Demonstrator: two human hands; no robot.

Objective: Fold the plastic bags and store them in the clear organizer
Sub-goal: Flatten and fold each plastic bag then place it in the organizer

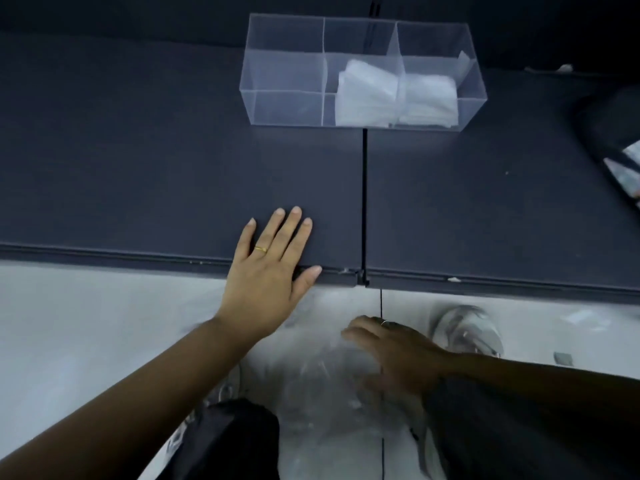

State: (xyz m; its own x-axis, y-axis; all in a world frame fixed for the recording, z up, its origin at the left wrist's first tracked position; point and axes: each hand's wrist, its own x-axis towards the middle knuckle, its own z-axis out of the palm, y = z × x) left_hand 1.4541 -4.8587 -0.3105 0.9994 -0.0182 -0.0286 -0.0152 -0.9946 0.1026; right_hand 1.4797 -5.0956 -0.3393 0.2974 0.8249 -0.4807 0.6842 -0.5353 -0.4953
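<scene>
Dark grey tabletop (138, 150), upper centre: clear acrylic organizer (284, 74) with folded white plastic bags (429, 95). Left hand (266, 275) flat, empty; right hand (398, 355) over crinkled clear bag (329, 386), grip unclear.

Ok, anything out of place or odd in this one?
One clear plastic bag is off the table, down by the person's feet, where the right hand reaches. Folded bags sit tidily in the clear organizer.

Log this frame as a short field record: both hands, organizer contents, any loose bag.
left hand: flat on the near edge of the table, fingers straight
right hand: below the table edge, at a loose plastic bag; grip blurred
organizer: clear, three compartments, on the table
folded bags: in middle and right compartments; left one empty
</scene>
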